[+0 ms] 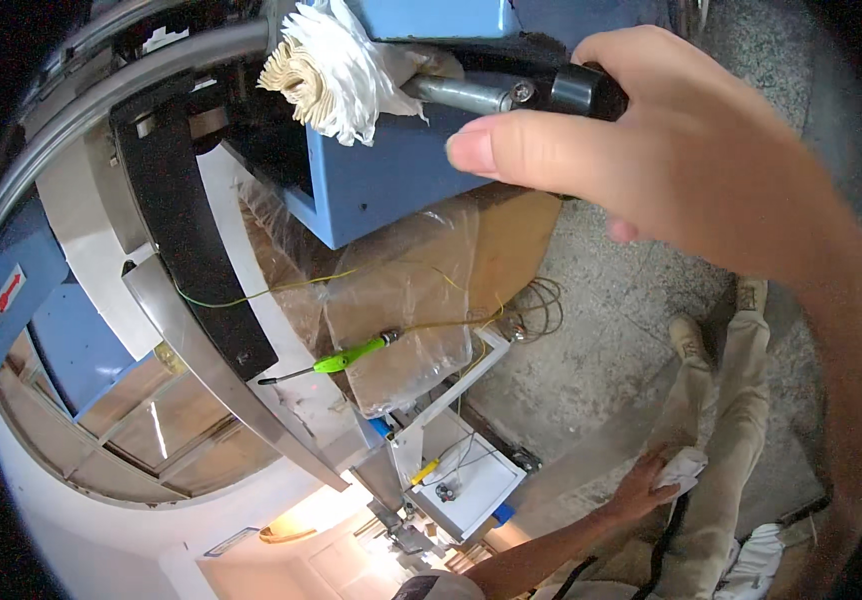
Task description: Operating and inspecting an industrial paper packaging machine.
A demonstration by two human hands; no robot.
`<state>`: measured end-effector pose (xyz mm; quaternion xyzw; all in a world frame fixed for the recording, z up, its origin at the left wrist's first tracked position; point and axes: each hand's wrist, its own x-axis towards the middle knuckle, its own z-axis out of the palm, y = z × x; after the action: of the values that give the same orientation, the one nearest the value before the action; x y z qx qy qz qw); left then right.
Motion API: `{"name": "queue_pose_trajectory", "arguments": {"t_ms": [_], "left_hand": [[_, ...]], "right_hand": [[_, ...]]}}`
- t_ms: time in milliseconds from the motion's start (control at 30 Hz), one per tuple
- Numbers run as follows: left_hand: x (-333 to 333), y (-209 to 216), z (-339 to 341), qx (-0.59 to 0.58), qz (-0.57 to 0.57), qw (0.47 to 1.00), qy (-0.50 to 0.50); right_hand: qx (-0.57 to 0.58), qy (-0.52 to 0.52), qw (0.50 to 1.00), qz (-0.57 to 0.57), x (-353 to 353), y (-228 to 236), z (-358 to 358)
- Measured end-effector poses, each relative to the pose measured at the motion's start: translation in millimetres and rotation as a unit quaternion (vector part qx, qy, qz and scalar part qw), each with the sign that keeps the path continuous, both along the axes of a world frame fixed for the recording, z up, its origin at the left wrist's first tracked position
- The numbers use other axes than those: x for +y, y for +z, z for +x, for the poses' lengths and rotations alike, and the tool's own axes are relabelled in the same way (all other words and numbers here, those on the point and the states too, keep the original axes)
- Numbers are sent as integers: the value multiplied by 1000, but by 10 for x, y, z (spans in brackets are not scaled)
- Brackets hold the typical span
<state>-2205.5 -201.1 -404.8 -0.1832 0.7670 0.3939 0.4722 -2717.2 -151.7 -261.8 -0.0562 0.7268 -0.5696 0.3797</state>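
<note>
My right hand (671, 150) comes in from the right edge, back of the hand toward me. Its palm is around a black knob (576, 92) at the end of a metal rod (461, 93); the thumb is stretched out to the left below the rod, and the other fingers are mostly hidden. Round the rod's far end sits a bundle of white pleated cloth (346, 75) with a ribbed, beige rolled end. Behind it is a blue metal machine body (391, 180). My left hand is out of the picture.
A green-handled driver (351, 355) lies by plastic-wrapped cardboard (391, 300) with a thin yellow-green cord (271, 292). A co-worker's hand (651, 478) holds a white cloth (683, 468). A white tray table (466, 485) and curved metal rail (236, 360) stand nearby.
</note>
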Motion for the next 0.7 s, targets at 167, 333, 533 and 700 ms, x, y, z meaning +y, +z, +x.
{"name": "queue_pose_trajectory", "arguments": {"t_ms": [167,333,533,700], "left_hand": [[1,28,5,12,-2,1000,26],[47,7,-36,39,3,999,10],[24,3,6,26,-1,1000,16],[-14,32,-37,26,-2,1000,12]], "right_hand": [[51,-25,998,17,22,184,68],[16,-35,999,6,21,169,59],[-31,-52,998,-15,-9,87,90],[-69,-67,995,-34,-52,20,113]]}}
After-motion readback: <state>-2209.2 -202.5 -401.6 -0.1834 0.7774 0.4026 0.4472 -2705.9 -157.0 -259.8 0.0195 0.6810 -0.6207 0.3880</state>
